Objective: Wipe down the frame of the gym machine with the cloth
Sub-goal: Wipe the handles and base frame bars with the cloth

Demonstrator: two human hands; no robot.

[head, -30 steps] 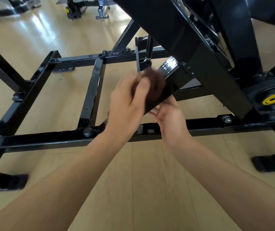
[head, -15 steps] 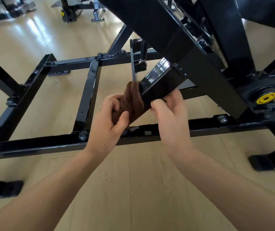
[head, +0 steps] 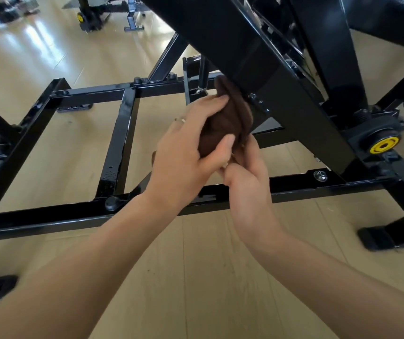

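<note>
Black machine frame (head: 257, 77): main beam slopes from upper left down to lower right, long axis diagonal. Brown cloth (head: 223, 123) bunched against the beam's lower left edge. Left hand (head: 186, 152) grasps the cloth, thumb over it. Right hand (head: 247, 177) below, fingers curled on the cloth's underside.

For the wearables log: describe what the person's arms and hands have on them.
Both forearms are bare, with no sleeves, gloves or watch in view. The left hand wears a thin, light-coloured ring on one finger. The right hand shows no ring or other item.
</note>
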